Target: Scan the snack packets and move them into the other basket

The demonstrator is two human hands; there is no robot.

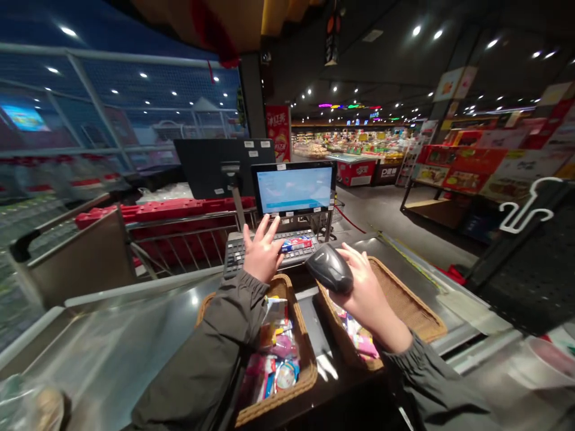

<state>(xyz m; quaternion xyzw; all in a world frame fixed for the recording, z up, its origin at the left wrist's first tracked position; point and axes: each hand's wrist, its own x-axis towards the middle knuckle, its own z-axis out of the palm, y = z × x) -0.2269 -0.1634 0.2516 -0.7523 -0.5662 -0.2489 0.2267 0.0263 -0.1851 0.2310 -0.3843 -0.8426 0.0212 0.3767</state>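
My left hand (262, 254) hovers above the keyboard (236, 254). Its thumb and index finger pinch one end of a small red and blue box (297, 243), while the other fingers stretch out. In my right hand (366, 293) is a black handheld barcode scanner (330, 268), its rounded head tilted toward the box. Just beyond both hands stands a lit monitor (296, 187). Beneath my left forearm sits a wicker basket (308, 353) of small colourful packets; a second wicker basket (406, 299), partly hidden by my right hand, also holds packets.
A metal counter (179, 317) spreads to the left. A second dark screen (220, 167) faces away beside the monitor. Behind it is a metal cart (188, 239) by red baskets. A white hook (525, 209) hangs at right, near a blurred cup (545, 359).
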